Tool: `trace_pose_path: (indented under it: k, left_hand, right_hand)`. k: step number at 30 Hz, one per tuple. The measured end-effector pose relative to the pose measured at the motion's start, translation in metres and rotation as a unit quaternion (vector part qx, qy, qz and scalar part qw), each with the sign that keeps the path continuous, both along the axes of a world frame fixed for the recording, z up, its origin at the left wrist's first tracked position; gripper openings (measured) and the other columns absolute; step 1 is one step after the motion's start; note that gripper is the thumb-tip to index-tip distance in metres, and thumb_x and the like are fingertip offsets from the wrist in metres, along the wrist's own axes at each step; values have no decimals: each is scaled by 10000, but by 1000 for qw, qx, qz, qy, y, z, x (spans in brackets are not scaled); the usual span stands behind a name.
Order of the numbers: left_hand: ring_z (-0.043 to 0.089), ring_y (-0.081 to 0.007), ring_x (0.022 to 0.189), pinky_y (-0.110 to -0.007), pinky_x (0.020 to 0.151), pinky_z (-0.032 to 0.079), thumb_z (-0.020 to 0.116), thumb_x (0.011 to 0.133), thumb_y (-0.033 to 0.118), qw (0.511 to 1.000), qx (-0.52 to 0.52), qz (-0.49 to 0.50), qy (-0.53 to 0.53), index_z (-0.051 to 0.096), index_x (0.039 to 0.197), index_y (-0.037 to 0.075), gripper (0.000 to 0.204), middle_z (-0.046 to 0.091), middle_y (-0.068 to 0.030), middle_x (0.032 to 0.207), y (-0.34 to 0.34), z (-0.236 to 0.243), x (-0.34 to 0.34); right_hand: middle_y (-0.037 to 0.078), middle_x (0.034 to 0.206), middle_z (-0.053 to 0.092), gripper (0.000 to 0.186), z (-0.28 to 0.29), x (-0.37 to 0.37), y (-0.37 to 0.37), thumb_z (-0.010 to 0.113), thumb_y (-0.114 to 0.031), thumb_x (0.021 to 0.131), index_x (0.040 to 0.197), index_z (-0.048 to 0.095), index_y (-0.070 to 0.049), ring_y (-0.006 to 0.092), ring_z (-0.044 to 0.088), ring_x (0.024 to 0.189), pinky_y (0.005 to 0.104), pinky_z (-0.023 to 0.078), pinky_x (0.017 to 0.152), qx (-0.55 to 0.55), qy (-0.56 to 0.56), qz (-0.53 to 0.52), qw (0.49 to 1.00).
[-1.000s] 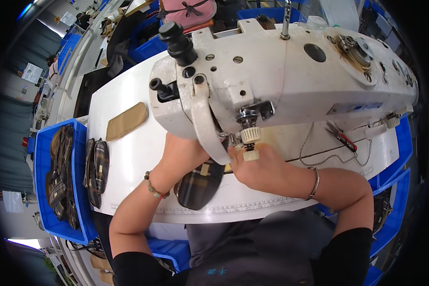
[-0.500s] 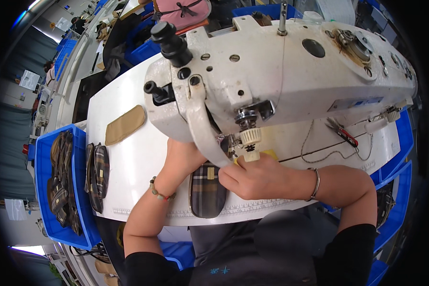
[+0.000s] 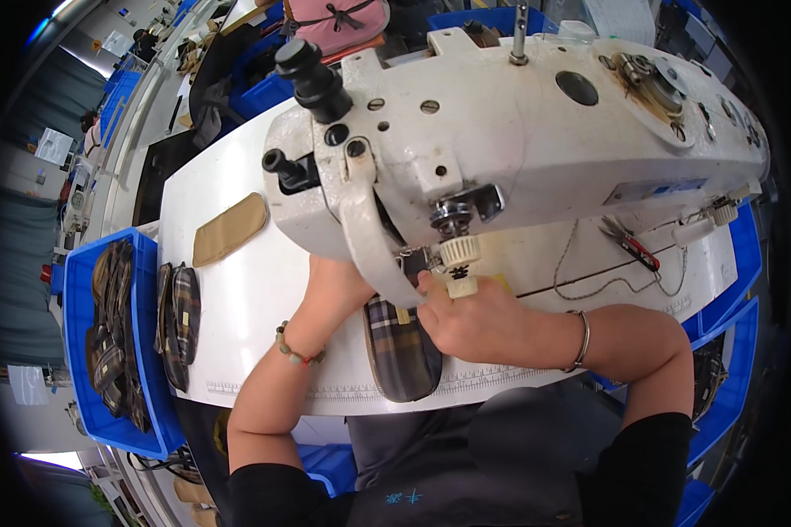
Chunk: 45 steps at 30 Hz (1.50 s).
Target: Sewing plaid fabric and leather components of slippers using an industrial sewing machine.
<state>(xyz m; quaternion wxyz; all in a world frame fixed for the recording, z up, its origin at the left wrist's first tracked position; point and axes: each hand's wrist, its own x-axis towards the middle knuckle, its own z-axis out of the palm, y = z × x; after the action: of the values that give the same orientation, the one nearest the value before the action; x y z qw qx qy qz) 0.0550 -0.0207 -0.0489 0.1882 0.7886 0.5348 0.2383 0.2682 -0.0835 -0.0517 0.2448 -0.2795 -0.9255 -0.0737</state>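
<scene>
A white sewing machine (image 3: 501, 132) stands over the work, its head hiding the needle area. Under it, a long plaid fabric piece (image 3: 404, 356) with rounded end and a small yellowish tag lies on the white table, tilted slightly. My left hand (image 3: 338, 285) reaches behind the machine's head at the piece's upper left; its fingers are hidden. At the piece's right edge, my right hand (image 3: 479, 321) is closed, fingers curled and pinching beside the tag, just below the machine's white knob.
A tan fabric piece (image 3: 230, 230) and plaid pieces (image 3: 177, 327) lie on the left of the table (image 3: 264, 325). A blue bin (image 3: 169, 422) of plaid pieces stands at its left edge. Red-handled thread snips (image 3: 633, 246) and a cord (image 3: 589, 287) lie at right.
The plaid piece has shifted right and turned, its near end swinging rightward. My right hand has moved slightly right with its fingertips higher. My left hand stays nearly in place.
</scene>
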Motion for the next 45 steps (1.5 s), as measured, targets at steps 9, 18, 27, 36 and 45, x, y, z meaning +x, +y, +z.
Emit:
trace_pose_path:
  k: [9, 18, 27, 36, 45]
  left_hand:
    - [722, -288, 813, -377, 719, 552, 699, 875, 439, 1000, 18, -14, 4, 733, 978, 76, 379, 732, -143, 870, 4, 8, -2]
    - [712, -293, 763, -385, 687, 551, 731, 859, 393, 999, 32, -20, -14, 728, 973, 63, 349, 720, -137, 821, 4, -4, -9]
    - [640, -285, 969, -389, 817, 525, 719, 718, 46, 961, 139, -192, 142, 721, 1039, 66, 321, 646, -68, 994, -56, 33, 13]
    - [640, -283, 1012, -344, 747, 567, 689, 695, 5, 970, 109, -187, 112, 715, 1067, 40, 375, 636, -64, 1023, -63, 29, 20]
    - [635, -343, 965, -398, 791, 556, 718, 762, 30, 976, 110, -165, 86, 711, 1016, 7, 256, 673, -114, 1069, -52, 27, 20]
  right_hand:
    - [159, 906, 649, 340, 19, 6, -17, 706, -282, 725, 887, 652, 12, 171, 641, 632, 299, 501, 516, -126, -24, 106, 986]
    - [296, 904, 685, 374, 6, -4, -25, 673, -205, 759, 923, 671, 131, 168, 634, 562, 274, 499, 451, 57, -62, 56, 995]
    - [404, 870, 661, 366, 12, -1, -42, 601, -214, 614, 757, 685, 113, 168, 567, 479, 271, 430, 396, 43, -114, 90, 988]
    - [355, 841, 686, 301, 16, -1, -51, 584, -178, 678, 762, 688, 92, 152, 558, 447, 252, 366, 388, 35, -96, 114, 988]
    - [356, 848, 685, 306, 6, -6, -45, 579, -172, 705, 776, 686, 105, 154, 555, 440, 252, 363, 381, 67, -100, 77, 990]
